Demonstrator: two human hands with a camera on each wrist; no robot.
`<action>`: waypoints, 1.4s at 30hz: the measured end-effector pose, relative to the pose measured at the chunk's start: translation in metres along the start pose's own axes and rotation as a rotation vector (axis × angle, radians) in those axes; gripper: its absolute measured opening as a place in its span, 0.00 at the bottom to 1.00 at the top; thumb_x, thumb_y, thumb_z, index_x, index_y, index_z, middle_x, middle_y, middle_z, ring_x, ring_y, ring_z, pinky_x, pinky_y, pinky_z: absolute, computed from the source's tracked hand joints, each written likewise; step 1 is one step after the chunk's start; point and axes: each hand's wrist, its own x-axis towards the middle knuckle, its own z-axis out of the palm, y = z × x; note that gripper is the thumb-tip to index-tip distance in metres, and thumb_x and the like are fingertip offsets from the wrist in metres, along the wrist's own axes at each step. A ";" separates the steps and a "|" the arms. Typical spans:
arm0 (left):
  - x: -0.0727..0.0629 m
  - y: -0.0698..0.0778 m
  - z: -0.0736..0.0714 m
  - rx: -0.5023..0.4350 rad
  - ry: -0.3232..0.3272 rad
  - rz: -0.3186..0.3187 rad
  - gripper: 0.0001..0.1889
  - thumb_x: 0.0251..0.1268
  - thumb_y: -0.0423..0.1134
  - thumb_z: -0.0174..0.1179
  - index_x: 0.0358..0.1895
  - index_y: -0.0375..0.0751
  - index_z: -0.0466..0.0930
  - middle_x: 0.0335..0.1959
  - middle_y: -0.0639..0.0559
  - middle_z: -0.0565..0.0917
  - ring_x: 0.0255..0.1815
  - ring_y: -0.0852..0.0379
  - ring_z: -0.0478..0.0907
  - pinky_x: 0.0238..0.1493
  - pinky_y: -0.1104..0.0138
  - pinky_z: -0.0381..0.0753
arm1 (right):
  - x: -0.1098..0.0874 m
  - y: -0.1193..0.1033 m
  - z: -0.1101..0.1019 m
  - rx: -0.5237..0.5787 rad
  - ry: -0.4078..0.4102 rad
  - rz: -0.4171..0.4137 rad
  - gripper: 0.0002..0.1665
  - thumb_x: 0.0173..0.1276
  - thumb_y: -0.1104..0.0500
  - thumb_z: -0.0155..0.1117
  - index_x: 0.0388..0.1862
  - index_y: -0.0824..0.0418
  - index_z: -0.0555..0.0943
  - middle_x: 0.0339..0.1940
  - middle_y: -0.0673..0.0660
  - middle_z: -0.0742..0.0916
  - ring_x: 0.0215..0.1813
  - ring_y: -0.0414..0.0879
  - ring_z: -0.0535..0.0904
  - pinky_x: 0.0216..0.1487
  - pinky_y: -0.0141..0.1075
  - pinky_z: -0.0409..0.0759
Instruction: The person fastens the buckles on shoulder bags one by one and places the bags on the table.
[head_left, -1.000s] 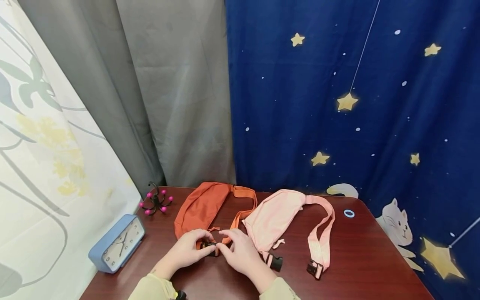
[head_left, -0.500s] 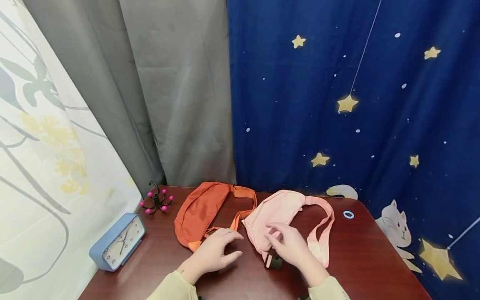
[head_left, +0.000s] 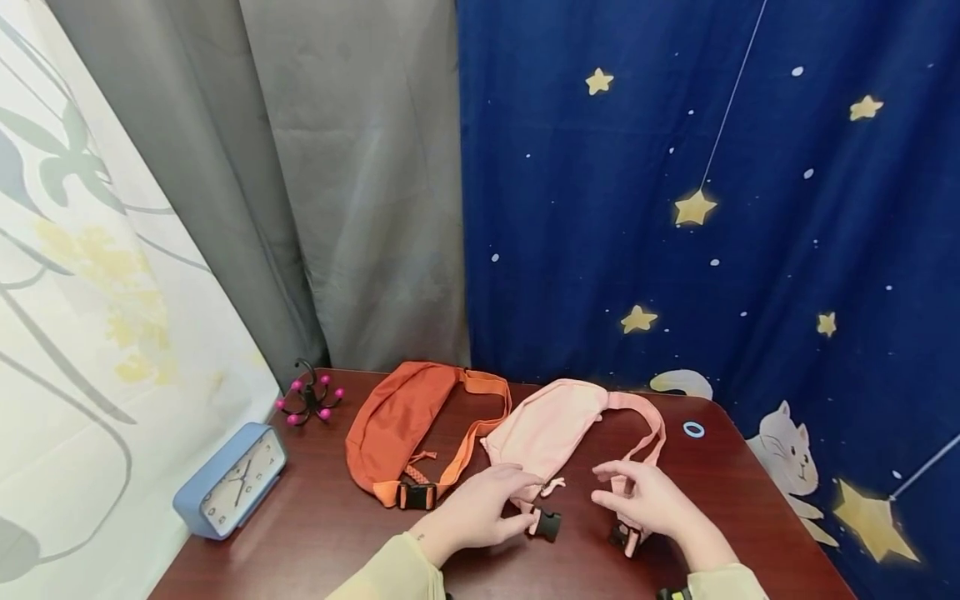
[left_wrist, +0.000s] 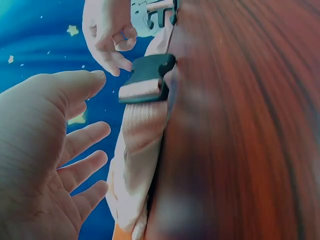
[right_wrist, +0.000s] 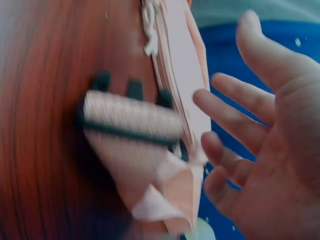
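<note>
A pink waist bag point(head_left: 551, 425) lies on the table, its strap curving to the right. Its black buckle is in two separate halves. By the socket half point(left_wrist: 150, 69) is my left hand point(head_left: 491, 507), fingers spread and apart from it in the left wrist view. My right hand point(head_left: 648, 500) is over the strap's end, near the pronged half point(right_wrist: 132, 115), with loosely bent fingers holding nothing. To the left lies an orange-red waist bag point(head_left: 401, 421); its black buckle point(head_left: 416, 497) is joined at the near end.
A blue alarm clock point(head_left: 232, 483) stands at the table's left edge. Behind it is a black hook rack point(head_left: 311, 398) with pink knobs. A light-blue ring point(head_left: 693, 429) lies at the back right. Curtains hang behind the table point(head_left: 750, 517).
Both hands have left the orange-red bag's buckle, which now lies joined on the table. They have moved right to the pink bag, the right hand farther than the left.
</note>
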 end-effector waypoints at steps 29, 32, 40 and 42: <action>0.012 -0.001 0.029 0.018 -0.112 -0.093 0.15 0.73 0.54 0.73 0.55 0.53 0.92 0.37 0.66 0.89 0.72 0.59 0.81 0.74 0.67 0.80 | -0.024 0.043 0.008 0.139 -0.103 0.017 0.07 0.71 0.54 0.80 0.45 0.52 0.94 0.37 0.45 0.94 0.34 0.28 0.80 0.38 0.28 0.78; 0.010 -0.004 0.031 -0.024 -0.104 -0.101 0.09 0.72 0.53 0.73 0.47 0.56 0.91 0.28 0.68 0.83 0.71 0.60 0.82 0.74 0.68 0.79 | -0.018 0.044 0.017 0.206 -0.092 0.037 0.09 0.77 0.56 0.74 0.51 0.58 0.92 0.40 0.50 0.94 0.32 0.32 0.82 0.37 0.30 0.82; 0.007 -0.018 0.042 -0.191 0.024 -0.086 0.06 0.76 0.48 0.71 0.39 0.53 0.88 0.26 0.66 0.81 0.63 0.60 0.85 0.67 0.67 0.81 | 0.000 0.046 0.037 0.422 -0.070 0.054 0.17 0.89 0.56 0.57 0.63 0.67 0.80 0.28 0.64 0.90 0.18 0.40 0.81 0.19 0.34 0.78; 0.007 -0.019 0.043 -0.221 0.031 -0.101 0.06 0.77 0.48 0.69 0.40 0.53 0.89 0.26 0.66 0.82 0.64 0.59 0.85 0.68 0.66 0.81 | 0.004 0.045 0.041 0.460 -0.062 0.046 0.17 0.90 0.57 0.55 0.64 0.68 0.79 0.30 0.67 0.89 0.19 0.41 0.83 0.18 0.35 0.79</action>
